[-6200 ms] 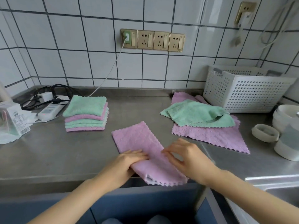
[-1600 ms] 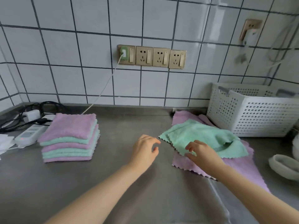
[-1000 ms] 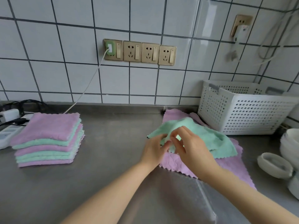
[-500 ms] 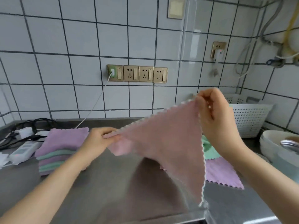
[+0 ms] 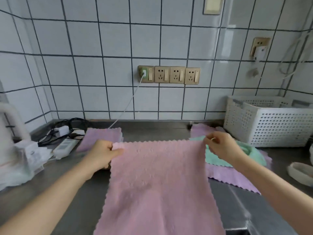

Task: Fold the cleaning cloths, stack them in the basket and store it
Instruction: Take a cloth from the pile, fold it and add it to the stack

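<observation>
A pink cleaning cloth (image 5: 157, 185) is stretched out flat in front of me, above the steel counter (image 5: 71, 189). My left hand (image 5: 103, 155) pinches its far left corner and my right hand (image 5: 221, 148) pinches its far right corner. Behind my left hand, a stack of folded cloths (image 5: 103, 136) with a purple one on top is partly hidden. Unfolded cloths lie at the right: a green cloth (image 5: 250, 156) on top of a purple cloth (image 5: 237, 177). The white perforated basket (image 5: 269, 122) stands at the back right against the tiled wall.
A white power strip (image 5: 65, 147) and black cables (image 5: 67, 126) lie at the back left, next to a white appliance (image 5: 11, 131) and plastic packaging (image 5: 25, 161). A white cord runs up to wall sockets (image 5: 169, 74). White dishes (image 5: 299, 172) sit at the right edge.
The pink cloth hung by a tilted edge half a second ago. Now both hands have lowered and spread it level, and my view has dropped toward the counter.
</observation>
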`<action>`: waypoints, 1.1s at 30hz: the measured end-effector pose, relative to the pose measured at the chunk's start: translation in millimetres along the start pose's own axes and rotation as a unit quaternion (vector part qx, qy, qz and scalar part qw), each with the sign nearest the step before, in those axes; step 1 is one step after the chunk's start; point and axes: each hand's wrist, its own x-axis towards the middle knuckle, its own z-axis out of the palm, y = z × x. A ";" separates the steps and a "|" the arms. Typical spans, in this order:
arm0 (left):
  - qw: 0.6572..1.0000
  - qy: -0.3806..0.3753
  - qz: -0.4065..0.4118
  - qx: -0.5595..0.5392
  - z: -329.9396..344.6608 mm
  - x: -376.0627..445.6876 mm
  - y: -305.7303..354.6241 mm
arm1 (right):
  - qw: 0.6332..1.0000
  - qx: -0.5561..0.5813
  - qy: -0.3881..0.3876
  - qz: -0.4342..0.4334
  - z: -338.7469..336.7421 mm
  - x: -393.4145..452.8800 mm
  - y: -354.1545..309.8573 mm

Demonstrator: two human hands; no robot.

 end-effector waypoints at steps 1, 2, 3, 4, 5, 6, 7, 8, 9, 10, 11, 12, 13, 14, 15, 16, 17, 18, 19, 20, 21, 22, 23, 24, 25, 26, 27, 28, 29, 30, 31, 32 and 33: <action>1.000 -0.002 -0.017 0.009 8.6 2.2 -9.0 | 0.998 0.030 -0.034 0.039 8.6 -0.6 6.3; 0.999 -0.005 -0.033 0.000 17.6 6.3 -18.1 | 0.993 0.069 -0.061 0.078 17.3 -0.8 10.7; 0.999 -0.004 -0.044 -0.020 25.5 9.2 -22.4 | 0.984 0.112 -0.078 0.112 24.1 -0.9 12.9; 0.998 0.003 -0.051 -0.033 33.1 16.4 -27.5 | 0.974 0.156 -0.088 0.139 31.4 1.1 14.8; 0.998 0.011 -0.054 -0.034 39.0 21.9 -28.5 | 0.963 0.196 -0.090 0.158 37.5 3.6 16.3; 0.998 0.018 -0.055 -0.017 44.0 29.5 -29.2 | 0.954 0.228 -0.088 0.174 43.7 7.4 16.8; 0.998 0.028 -0.052 -0.002 48.2 39.9 -31.5 | 0.946 0.253 -0.085 0.184 49.8 12.0 17.6; 0.998 0.040 -0.047 0.020 51.0 48.0 -32.0 | 0.942 0.265 -0.082 0.188 55.9 17.0 19.3; 0.996 0.051 -0.044 0.050 54.8 55.7 -31.3 | 0.940 0.271 -0.081 0.190 62.6 21.1 21.2; 0.993 0.061 -0.030 0.098 57.7 60.0 -29.1 | 0.941 0.266 -0.081 0.191 68.4 24.5 22.8; 0.989 0.068 -0.024 0.128 62.9 61.5 -27.5 | 0.952 0.235 -0.082 0.180 74.9 26.5 26.9; 0.988 0.060 -0.009 0.145 68.0 58.7 -27.3 | 0.969 0.175 -0.086 0.151 79.4 25.3 30.9; 0.986 0.042 0.007 0.162 72.7 52.5 -28.6 | 0.984 0.103 -0.096 0.109 81.2 18.7 33.1; 0.983 0.003 0.022 0.181 78.1 44.9 -35.3 | 0.991 0.044 -0.110 0.063 81.3 9.0 34.8; 0.980 -0.029 0.056 0.187 80.5 30.5 -37.8 | 0.991 0.008 -0.131 0.011 80.0 -3.9 34.8; 0.973 -0.067 0.101 0.198 81.8 15.4 -41.0 | 0.987 -0.025 -0.154 -0.047 78.3 -18.1 36.6; 0.960 -0.108 0.148 0.211 83.2 0.5 -46.3 | 0.977 -0.056 -0.174 -0.112 76.1 -33.6 37.9; 0.945 -0.153 0.178 0.228 83.7 -15.0 -48.6 | 0.961 -0.093 -0.196 -0.170 73.2 -48.5 37.3; 0.930 -0.207 0.185 0.243 83.7 -29.1 -50.4 | 0.943 -0.116 -0.216 -0.225 70.4 -64.0 37.5; 0.915 -0.246 0.192 0.257 82.6 -42.1 -50.6 | 0.924 -0.127 -0.237 -0.271 68.0 -77.4 36.2; 0.903 -0.271 0.195 0.269 82.1 -52.0 -51.3 | 0.909 -0.128 -0.259 -0.302 67.5 -88.1 35.3; 0.893 -0.291 0.200 0.280 83.0 -61.8 -54.0 | 0.899 -0.131 -0.279 -0.311 66.5 -99.5 32.0; 0.882 -0.303 0.208 0.295 82.9 -70.5 -53.7 | 0.893 -0.134 -0.291 -0.317 66.1 -107.2 29.8; 0.875 -0.306 0.216 0.308 83.1 -77.4 -56.5 | 0.886 -0.146 -0.297 -0.325 66.2 -115.1 27.9; 0.869 -0.302 0.226 0.320 84.1 -80.9 -60.7 | 0.880 -0.160 -0.291 -0.339 66.8 -120.7 27.1; 0.863 -0.298 0.234 0.334 84.0 -84.3 -64.2 | 0.874 -0.183 -0.278 -0.354 67.1 -126.9 26.3; 0.860 -0.292 0.239 0.343 84.1 -85.5 -67.0 | 0.866 -0.209 -0.256 -0.376 68.6 -130.3 27.4; 0.861 -0.283 0.244 0.345 83.9 -86.1 -68.3 | 0.857 -0.231 -0.235 -0.396 69.7 -132.3 28.7; 0.863 -0.273 0.249 0.345 82.7 -87.6 -68.7 | 0.851 -0.244 -0.219 -0.410 70.1 -134.2 29.9; 0.863 -0.263 0.258 0.346 81.4 -88.3 -68.9 | 0.849 -0.248 -0.211 -0.415 69.7 -134.5 31.1; 0.862 -0.255 0.264 0.350 79.8 -89.5 -68.8 | 0.847 -0.251 -0.206 -0.422 69.2 -134.5 33.1; 0.861 -0.247 0.273 0.351 78.0 -90.4 -68.4 | 0.840 -0.261 -0.208 -0.428 68.1 -133.8 35.3; 0.861 -0.240 0.281 0.350 75.8 -92.6 -66.8 | 0.832 -0.274 -0.217 -0.431 66.7 -132.9 37.9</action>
